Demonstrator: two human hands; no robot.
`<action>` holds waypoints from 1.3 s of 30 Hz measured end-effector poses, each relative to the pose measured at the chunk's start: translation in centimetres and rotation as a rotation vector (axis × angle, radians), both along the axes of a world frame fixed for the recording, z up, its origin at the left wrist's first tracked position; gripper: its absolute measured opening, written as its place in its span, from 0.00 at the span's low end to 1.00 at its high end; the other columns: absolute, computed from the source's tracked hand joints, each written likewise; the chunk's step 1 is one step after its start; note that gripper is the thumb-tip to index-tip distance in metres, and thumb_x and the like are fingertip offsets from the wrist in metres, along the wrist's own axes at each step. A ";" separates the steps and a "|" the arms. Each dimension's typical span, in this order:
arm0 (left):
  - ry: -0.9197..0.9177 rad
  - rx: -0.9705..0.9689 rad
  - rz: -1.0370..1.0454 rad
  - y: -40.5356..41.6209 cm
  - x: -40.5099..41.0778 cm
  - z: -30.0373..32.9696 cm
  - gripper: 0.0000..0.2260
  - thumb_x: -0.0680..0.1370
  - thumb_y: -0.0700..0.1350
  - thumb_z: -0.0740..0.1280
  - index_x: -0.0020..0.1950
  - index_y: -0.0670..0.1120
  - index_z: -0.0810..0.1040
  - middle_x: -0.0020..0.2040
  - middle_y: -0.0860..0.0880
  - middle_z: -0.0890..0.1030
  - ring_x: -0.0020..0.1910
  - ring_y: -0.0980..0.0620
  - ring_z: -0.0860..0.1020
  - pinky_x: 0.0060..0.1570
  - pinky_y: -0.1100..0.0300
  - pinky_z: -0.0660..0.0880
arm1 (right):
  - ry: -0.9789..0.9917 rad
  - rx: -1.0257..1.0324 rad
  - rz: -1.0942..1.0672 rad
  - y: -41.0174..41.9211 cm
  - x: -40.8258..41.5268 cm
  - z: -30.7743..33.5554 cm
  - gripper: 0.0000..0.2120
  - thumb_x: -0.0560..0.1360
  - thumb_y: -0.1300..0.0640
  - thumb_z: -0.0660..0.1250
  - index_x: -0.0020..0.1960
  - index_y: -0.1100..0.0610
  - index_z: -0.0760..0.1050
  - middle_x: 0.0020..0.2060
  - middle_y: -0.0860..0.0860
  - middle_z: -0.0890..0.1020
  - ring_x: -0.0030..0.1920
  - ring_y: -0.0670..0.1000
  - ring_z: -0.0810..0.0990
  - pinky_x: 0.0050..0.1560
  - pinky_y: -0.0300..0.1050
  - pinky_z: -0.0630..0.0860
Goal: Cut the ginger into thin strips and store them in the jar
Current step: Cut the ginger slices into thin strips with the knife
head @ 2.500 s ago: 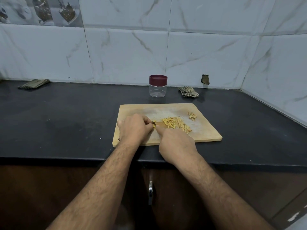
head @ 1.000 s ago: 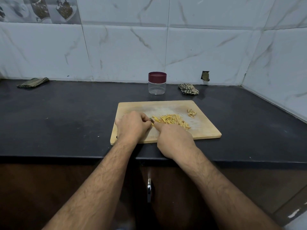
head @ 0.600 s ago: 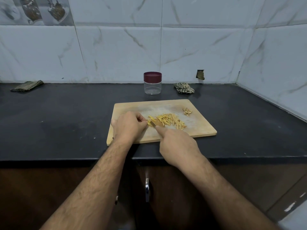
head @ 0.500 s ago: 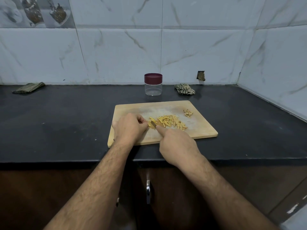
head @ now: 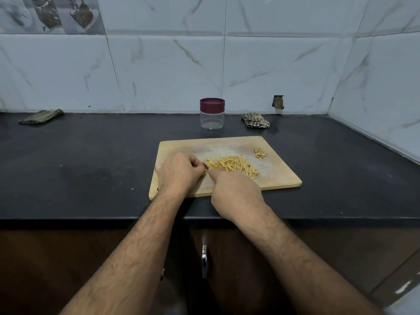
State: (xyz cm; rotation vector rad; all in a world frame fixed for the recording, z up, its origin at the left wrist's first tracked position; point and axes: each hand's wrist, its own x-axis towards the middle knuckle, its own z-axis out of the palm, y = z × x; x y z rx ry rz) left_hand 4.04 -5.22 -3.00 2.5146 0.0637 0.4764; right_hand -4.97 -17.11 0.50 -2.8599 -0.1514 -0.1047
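Marbled white tile wall point(head: 172, 71) behind, meeting a second tiled wall at the right corner, with a small dark hole point(head: 278, 102) low in the tiles. Below, a long black bench point(head: 79, 160) over dark wooden cabinet doors point(head: 56, 264) with a metal handle point(head: 204, 261) at centre.

On the bench, near the front edge, a pale wooden cutting board point(head: 277, 176), lying flat and slightly skewed. Behind the board, well apart from it and close to the wall, a clear jar point(head: 212, 119) standing upright with its maroon lid point(head: 212, 104) on. Just right of the jar, a crumpled checked cloth point(head: 255, 120); far left against the wall, a folded greenish cloth point(head: 41, 116).

Across the middle of the board, a loose heap of thin yellow ginger strips point(head: 234, 165). Toward the board's far right corner, apart from the heap, a small pile of pale ginger peelings point(head: 260, 153).

Left hand point(head: 179, 175) resting on the board's left part, grip clenched with fingers curled under; whether anything sits inside it, cannot tell. Right hand point(head: 236, 192) over the board's near edge, grip grasping a knife, index finger stretched forward along its top. Only a short grey bit of knife blade point(head: 205, 165) visible between the two hands, at the left end of the strips; handle hidden.
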 end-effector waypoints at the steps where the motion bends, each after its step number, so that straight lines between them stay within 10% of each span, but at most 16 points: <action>1: 0.002 0.001 0.002 0.0 0.0 0.0 0.08 0.75 0.53 0.68 0.37 0.55 0.79 0.42 0.57 0.83 0.48 0.54 0.78 0.53 0.52 0.59 | -0.004 -0.011 -0.001 0.1 0.0 0.1 0.27 0.77 0.64 0.57 0.74 0.47 0.64 0.55 0.53 0.78 0.49 0.54 0.72 0.43 0.47 0.67; 8: 0.024 0.025 0.012 -0.1 -0.2 0.3 0.08 0.75 0.51 0.68 0.35 0.56 0.78 0.35 0.58 0.78 0.44 0.54 0.74 0.53 0.52 0.59 | 0.031 -0.033 -0.012 -0.8 -1.9 -0.4 0.34 0.76 0.66 0.56 0.78 0.45 0.57 0.48 0.52 0.75 0.46 0.54 0.72 0.42 0.49 0.70; 30: 0.032 -0.022 0.008 0.0 0.0 0.2 0.08 0.76 0.51 0.67 0.37 0.54 0.79 0.37 0.58 0.80 0.43 0.55 0.74 0.54 0.52 0.59 | 0.004 0.055 0.008 -0.7 0.0 -0.4 0.28 0.80 0.61 0.56 0.78 0.44 0.59 0.66 0.52 0.76 0.66 0.55 0.72 0.59 0.51 0.74; 39: 0.047 -0.030 0.028 -0.3 0.0 0.5 0.07 0.74 0.49 0.67 0.37 0.53 0.81 0.35 0.59 0.80 0.40 0.57 0.74 0.52 0.53 0.59 | 0.028 -0.044 0.008 -0.6 -0.6 0.0 0.33 0.77 0.65 0.57 0.78 0.43 0.57 0.62 0.53 0.77 0.61 0.55 0.75 0.49 0.49 0.71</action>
